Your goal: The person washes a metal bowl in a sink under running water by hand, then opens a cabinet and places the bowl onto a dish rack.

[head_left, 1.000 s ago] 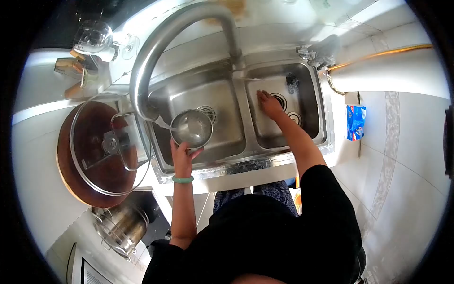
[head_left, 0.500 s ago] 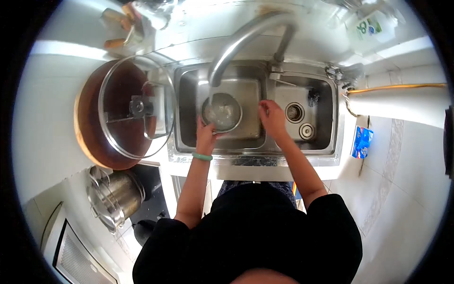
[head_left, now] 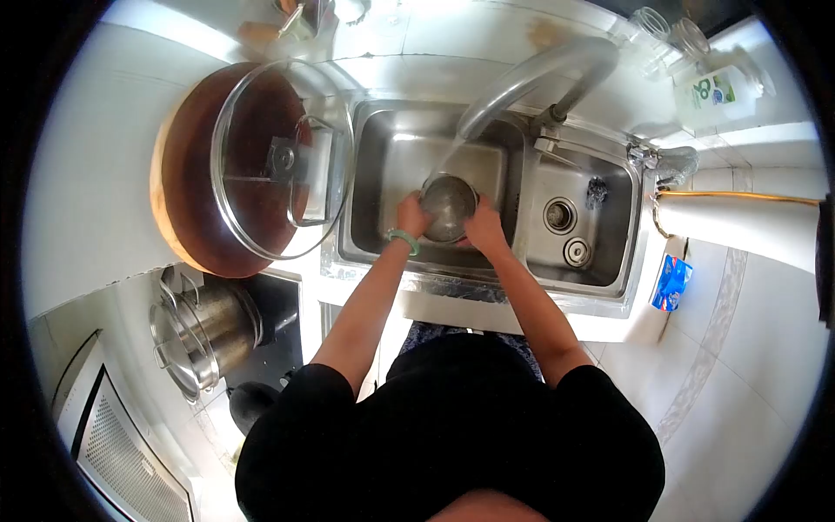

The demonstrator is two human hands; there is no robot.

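A round metal bowl (head_left: 449, 210) is in the left basin of the steel sink (head_left: 374, 174). A stream of water runs from the curved faucet (head_left: 513, 83) toward it. Fingers of my left hand (head_left: 412, 216) are closed on the bowl's left rim; a green bangle (head_left: 405, 241) circles that wrist. On the opposite side, my right hand (head_left: 484, 229) grips the right rim, its fingertips partly hidden. The bowl's inside looks grey, and I cannot make out how much water it holds.
Left of the sink, a glass lid (head_left: 220, 174) leans before a round wooden board (head_left: 187, 209). The right basin holds a drain (head_left: 559, 215) and a dark scrubber (head_left: 597, 192). Glass jars (head_left: 648, 33) and a bottle (head_left: 720, 94) stand behind; a steel pot (head_left: 217, 335) is lower left.
My right hand has come left from near the basin divider onto the bowl's right rim. My left hand still holds the bowl. The camera view has shifted.
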